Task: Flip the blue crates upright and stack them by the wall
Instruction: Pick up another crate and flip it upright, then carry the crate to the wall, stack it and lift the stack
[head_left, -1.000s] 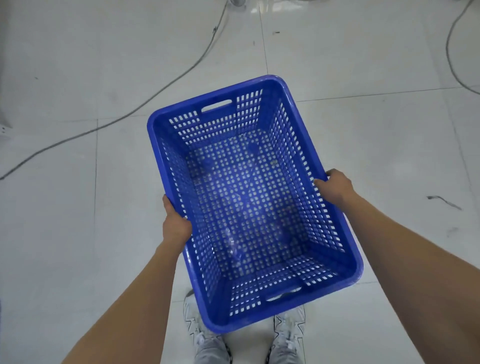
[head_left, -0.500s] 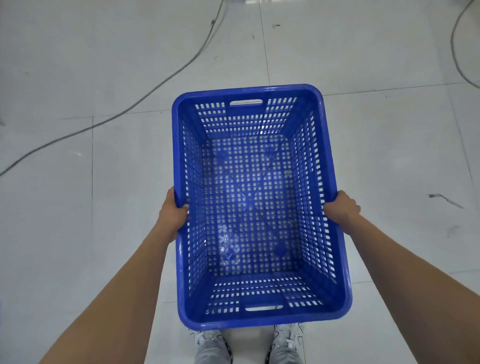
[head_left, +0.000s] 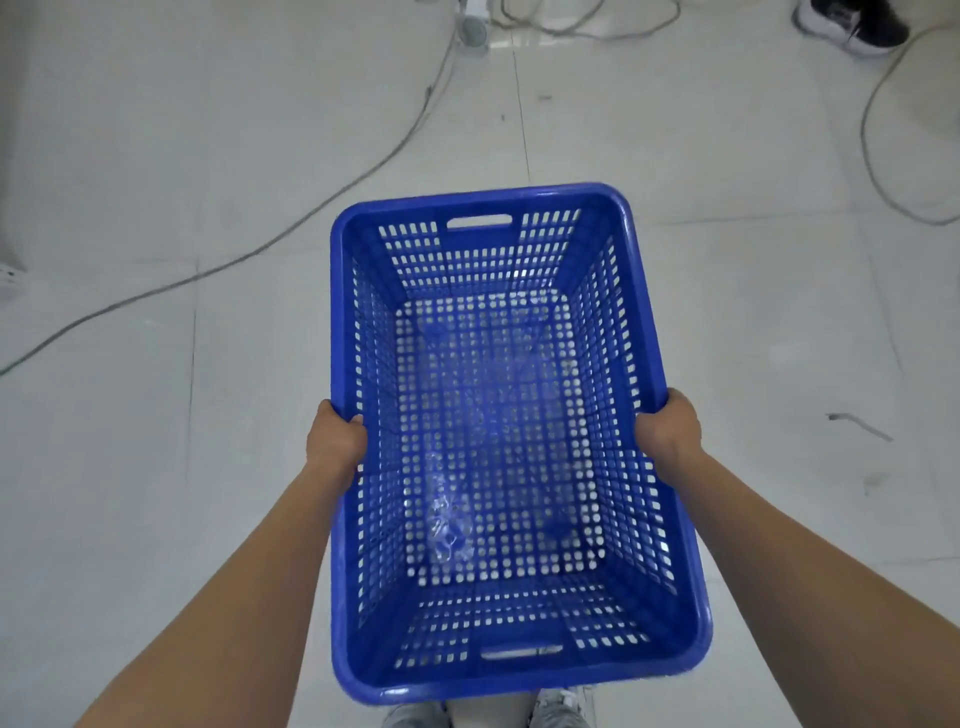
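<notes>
Both bare forearms reached up from the bottom corners of the frame toward its middle, the left from the lower left, the right from the lower right. The left hand (head_left: 335, 441) sat left of centre, its grip closed over the left long rim of the blue crate (head_left: 498, 670), thumb tip hooked just inside the rim and the other fingers hidden beneath. The right hand (head_left: 670, 431) sat right of centre at about the same height, clamped on the right long rim, knuckles outward, fingers out of sight. Both wrists were straight, and the arms were nearly symmetrical.
</notes>
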